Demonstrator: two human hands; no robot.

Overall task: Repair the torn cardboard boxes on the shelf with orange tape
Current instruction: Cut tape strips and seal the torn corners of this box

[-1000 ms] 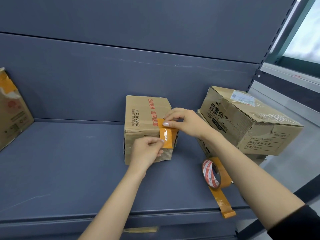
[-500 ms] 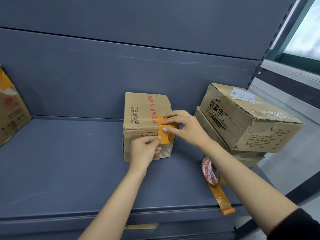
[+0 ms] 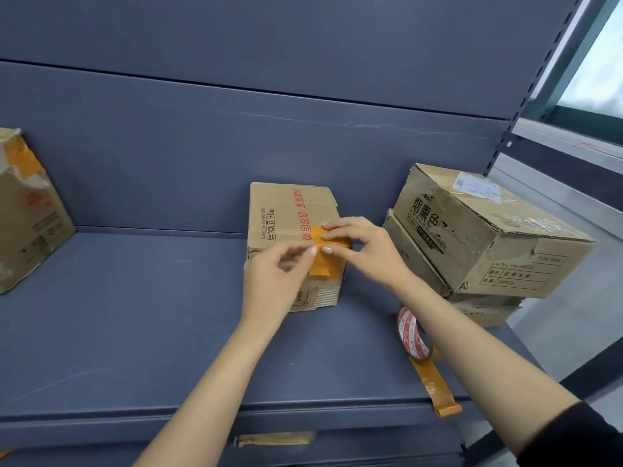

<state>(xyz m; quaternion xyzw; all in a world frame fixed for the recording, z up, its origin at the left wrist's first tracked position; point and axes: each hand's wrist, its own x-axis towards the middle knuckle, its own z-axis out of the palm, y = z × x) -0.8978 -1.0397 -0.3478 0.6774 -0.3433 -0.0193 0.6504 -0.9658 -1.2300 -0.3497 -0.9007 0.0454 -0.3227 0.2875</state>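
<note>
A small cardboard box [image 3: 286,210] with red print stands at the middle of the grey shelf [image 3: 135,315]. A short strip of orange tape [image 3: 323,267] runs from its top over the front right edge and down the front face. My right hand [image 3: 367,254] presses the strip's upper part onto the box with its fingertips. My left hand [image 3: 274,284] is in front of the box, fingers blurred, one fingertip touching the strip's left edge. The orange tape roll [image 3: 409,332] stands on edge on the shelf under my right forearm, its loose tail [image 3: 435,389] hanging over the shelf's front lip.
Two worn cardboard boxes [image 3: 488,237] are stacked at the shelf's right end, the upper one tilted. Another box [image 3: 27,214] with orange tape on it leans at the far left. A piece of cardboard [image 3: 273,439] shows on the level below. A window is at the upper right.
My left hand has let go of the strip's lower end and lifted towards its left edge. The strip now lies against the box's front face. My right hand stays on its upper part.
</note>
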